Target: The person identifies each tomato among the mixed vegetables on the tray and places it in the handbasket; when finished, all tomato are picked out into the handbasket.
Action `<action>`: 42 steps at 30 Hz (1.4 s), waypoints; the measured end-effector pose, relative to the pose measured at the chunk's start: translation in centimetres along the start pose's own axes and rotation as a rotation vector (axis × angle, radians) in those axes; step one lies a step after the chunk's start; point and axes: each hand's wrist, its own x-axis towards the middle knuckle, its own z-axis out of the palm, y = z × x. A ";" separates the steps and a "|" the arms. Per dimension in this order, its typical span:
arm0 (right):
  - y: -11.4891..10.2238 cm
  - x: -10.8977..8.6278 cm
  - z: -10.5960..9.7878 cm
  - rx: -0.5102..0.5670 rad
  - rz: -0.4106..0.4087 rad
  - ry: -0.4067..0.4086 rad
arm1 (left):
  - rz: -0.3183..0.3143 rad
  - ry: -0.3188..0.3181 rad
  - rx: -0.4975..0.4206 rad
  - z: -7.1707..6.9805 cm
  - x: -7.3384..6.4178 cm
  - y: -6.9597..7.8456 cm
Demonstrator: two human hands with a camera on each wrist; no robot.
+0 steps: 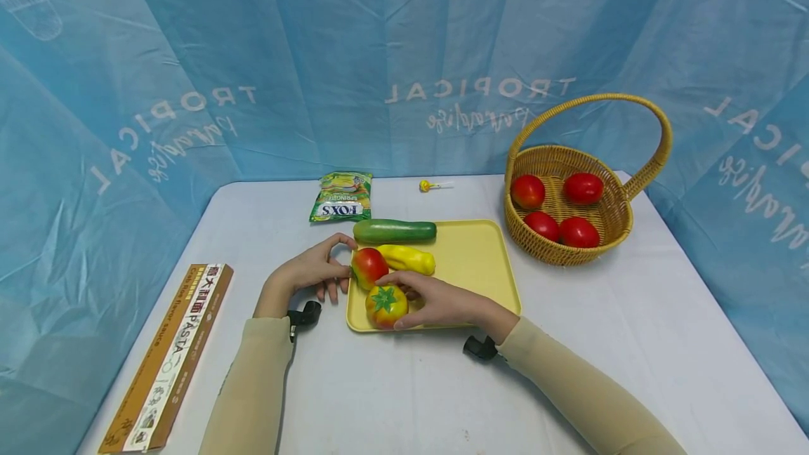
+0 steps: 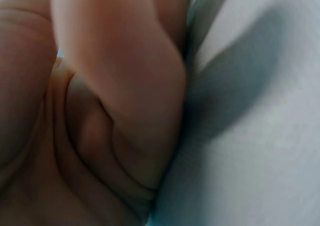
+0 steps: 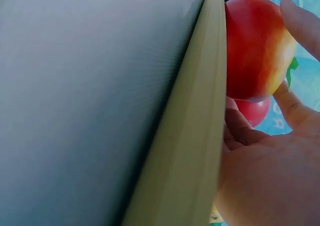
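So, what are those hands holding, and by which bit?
The right hand holds the green-topped fruit by its sides. The left hand is at the redder fruit; I can't tell if it grips.

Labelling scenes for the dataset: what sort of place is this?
Probably a makeshift recording booth: blue printed cloth hangs behind and on both sides of a white-covered table, and the black wrist-worn devices look like cameras.

mirrored "tropical paradise" lettering repeats across a blue curtain (image 1: 329, 27); on a white table (image 1: 392, 399), a green packet (image 1: 343, 196) shows an upside-down "fox's", and a long brown box (image 1: 167, 360) carries "pasta", "crab roe flavor sauce" and chinese characters.
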 end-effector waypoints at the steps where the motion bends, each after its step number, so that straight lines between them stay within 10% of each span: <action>1: 0.0 0.0 0.0 -0.001 0.000 0.000 | 0.001 0.000 0.001 0.0 0.0 0.0; 29: -0.6 -0.7 -0.6 0.010 0.023 -0.023 | -0.007 0.005 0.008 0.1 -0.1 0.0; 42: -1.9 -3.0 -5.5 0.021 -0.093 0.050 | -0.003 0.002 -0.006 0.1 -0.1 0.1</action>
